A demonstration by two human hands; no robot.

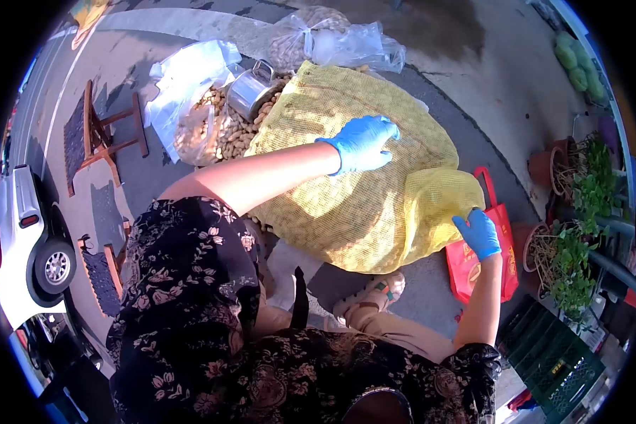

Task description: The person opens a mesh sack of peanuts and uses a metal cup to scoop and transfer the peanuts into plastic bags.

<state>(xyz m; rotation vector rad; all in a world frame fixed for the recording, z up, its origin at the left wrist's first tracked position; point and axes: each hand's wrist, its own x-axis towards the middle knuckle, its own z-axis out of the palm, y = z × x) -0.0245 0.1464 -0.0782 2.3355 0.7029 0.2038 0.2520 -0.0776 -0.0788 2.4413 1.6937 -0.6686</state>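
A big yellow mesh sack (332, 191), bulging with what look like peanuts, lies in front of me. Over its upper middle is my left hand (364, 145) in a blue glove, resting on the mesh with thumb and fingers apart. On the right, my blue-gloved right hand (479, 234) grips the loose, thinner end of the sack, its fingers partly hidden. Just behind that hand a red bag (503, 237) with a handle stands on the ground. Left of the sack are loose peanuts (234, 138) with a metal mug (249, 92) lying tilted on them.
Clear plastic bags (191, 78) lie beside the peanuts, and a tied bag (311, 42) sits behind the sack. Wooden folding stools (106, 134) stand at left, near a white car (32, 240). Potted plants (576, 261) and a green crate (555, 364) line the right.
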